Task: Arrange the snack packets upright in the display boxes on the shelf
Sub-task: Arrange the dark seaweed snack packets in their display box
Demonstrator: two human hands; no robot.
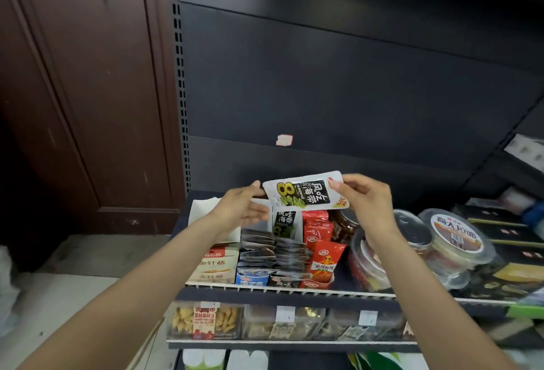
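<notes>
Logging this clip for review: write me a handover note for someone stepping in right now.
Right hand pinches the white-and-black seaweed snack packet at one end; left hand, fingers straight, touches the other end. The packet is held sideways above the shelf.
Done: grey packets and red packets already stand in the display boxes.
Left: turn the held packet upright and slot it by the matching packet.

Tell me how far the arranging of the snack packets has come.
Done: dark packets and red packets stand in rows in the display boxes. In hand: the right hand pinches one white seaweed packet sideways above them; the left hand touches its other end. Left: turn it upright and slot it in.
</notes>
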